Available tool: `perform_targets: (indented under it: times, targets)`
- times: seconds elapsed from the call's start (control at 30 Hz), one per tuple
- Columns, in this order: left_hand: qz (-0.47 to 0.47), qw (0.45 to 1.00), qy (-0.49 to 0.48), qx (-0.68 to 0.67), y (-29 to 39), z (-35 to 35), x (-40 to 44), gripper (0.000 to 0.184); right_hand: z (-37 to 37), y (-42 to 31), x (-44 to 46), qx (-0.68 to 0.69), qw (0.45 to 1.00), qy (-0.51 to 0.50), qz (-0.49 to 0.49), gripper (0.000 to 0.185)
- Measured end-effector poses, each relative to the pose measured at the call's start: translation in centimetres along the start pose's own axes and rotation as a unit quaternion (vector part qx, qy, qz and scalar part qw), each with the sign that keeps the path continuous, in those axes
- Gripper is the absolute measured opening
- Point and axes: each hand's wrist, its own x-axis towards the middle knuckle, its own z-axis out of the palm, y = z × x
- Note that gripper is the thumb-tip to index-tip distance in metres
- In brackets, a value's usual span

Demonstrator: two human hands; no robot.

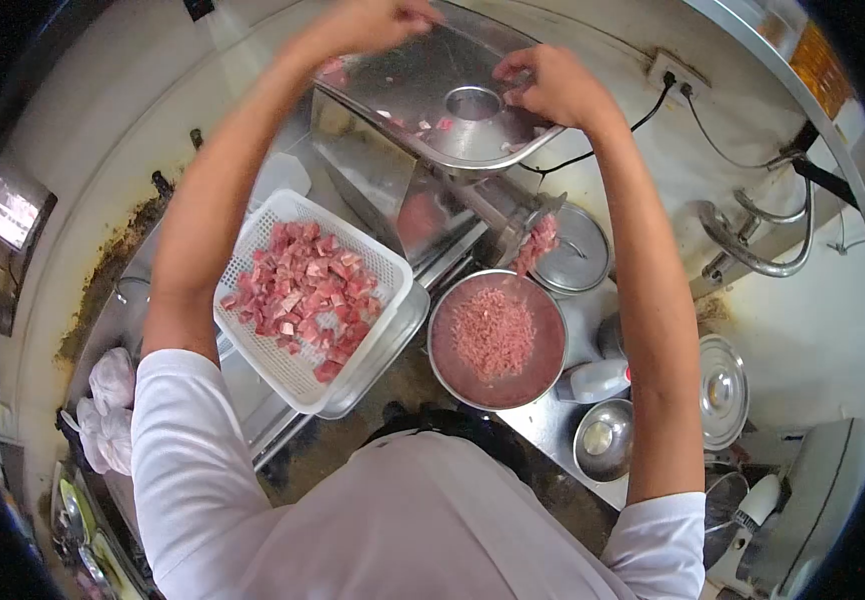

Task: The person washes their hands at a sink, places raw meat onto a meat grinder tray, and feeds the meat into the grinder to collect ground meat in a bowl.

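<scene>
My left hand (383, 22), smeared by motion, is over the far left part of the meat grinder's steel feed tray (403, 75); its grip is unclear. Beside the tray's round feed opening (475, 103) is my right hand (558, 85), its fingers loosely bent and apart, with nothing visible between them. Small meat scraps (444, 124) lie on the tray. Below it, ground meat (538, 245) hangs from the grinder's outlet (513, 235). A round steel bowl (446, 375) under the outlet holds more minced meat (494, 333).
On the left, a white perforated basket (303, 395) of diced meat (303, 290) rests over a steel pan (418, 310). A lidded pot (573, 250), a white jug (598, 380) and a small steel bowl (603, 440) stand on the right. Power cords (643, 120) run along the wall.
</scene>
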Motion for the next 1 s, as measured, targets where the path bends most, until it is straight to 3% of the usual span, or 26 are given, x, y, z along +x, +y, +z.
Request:
perform_targets:
  times: [0.03, 0.1, 0.17, 0.2, 0.3, 0.4, 0.47, 0.5, 0.57, 0.6, 0.63, 0.7, 0.73, 0.83, 0.87, 0.93, 1.0]
  targets:
    - [-0.055, 0.996, -0.004, 0.064, -1.2, -2.1, -0.2, 0.026, -0.1, 0.0, -0.1, 0.000, 1.000, 0.003, 0.004, 0.038]
    - [0.005, 0.995, -0.012, 0.099, -8.3, -1.1, -1.0, 0.030, -0.2, -0.4, -0.2, 0.000, 1.000, 0.006, 0.020, 0.037]
    - [-0.118, 0.958, -0.259, 0.027, -11.5, -0.5, -1.9, 0.034, 0.2, 0.1, 0.0, -0.001, 1.000, 0.014, 0.008, 0.037]
    - [-0.115, 0.958, -0.260, 0.029, -11.1, 0.3, -2.2, 0.034, 0.3, 0.3, 0.1, -0.005, 1.000, 0.021, -0.007, 0.037]
    - [0.024, 0.972, -0.205, 0.108, -7.4, 2.9, -2.1, 0.036, -0.2, -0.4, -0.2, -0.009, 1.000, 0.017, 0.018, 0.037]
    - [0.123, 0.991, -0.060, -0.001, 0.0, 5.4, -2.0, 0.032, 0.2, 0.5, 0.4, 0.036, 0.999, -0.004, -0.011, 0.039]
    - [0.037, 0.980, -0.134, -0.140, 4.3, 5.0, -1.5, 0.030, 0.0, 0.1, 0.6, 0.016, 0.999, -0.031, -0.009, 0.034]
    - [0.035, 0.979, -0.138, -0.147, 5.0, 4.6, -1.6, 0.030, -0.3, -0.1, 0.3, -0.007, 0.999, -0.049, 0.000, 0.030]
    - [0.128, 0.991, 0.022, -0.011, 6.3, 4.1, -1.3, 0.027, -0.5, -0.9, -0.7, 0.054, 0.997, -0.005, -0.046, 0.024]
    - [0.039, 0.998, -0.041, -0.041, 6.4, 3.9, -1.1, 0.026, -0.7, -1.0, -0.6, 0.037, 0.998, -0.006, -0.047, 0.025]
    - [0.043, 0.997, -0.044, -0.044, 7.8, 2.8, -1.3, 0.026, -0.6, -0.6, -0.6, 0.021, 0.999, -0.008, -0.048, 0.026]
    - [-0.045, 0.966, -0.243, 0.074, 9.9, 1.0, -2.3, 0.027, -0.1, 0.4, 0.3, 0.004, 0.998, -0.005, -0.055, 0.027]
    - [0.044, 0.969, -0.225, 0.090, 8.2, 1.7, -2.8, 0.029, 0.5, 0.8, 0.5, -0.013, 0.998, -0.004, -0.068, 0.028]
    - [0.110, 0.964, -0.243, -0.015, 7.8, 1.4, -2.9, 0.032, 0.4, 0.5, 0.3, 0.038, 0.997, -0.011, -0.070, 0.027]
    - [0.114, 0.966, -0.226, 0.041, 6.1, 3.5, -1.8, 0.027, 0.0, -0.3, 0.1, 0.010, 1.000, -0.007, -0.028, 0.029]
    - [0.035, 0.993, -0.107, 0.042, 5.4, 5.7, -1.0, 0.022, -0.5, -1.1, -0.4, 0.036, 0.999, -0.008, -0.023, 0.030]
    - [0.040, 0.997, -0.062, 0.019, 5.2, 6.4, -0.8, 0.019, -1.3, -2.6, -1.0, 0.063, 0.998, -0.013, -0.024, 0.031]
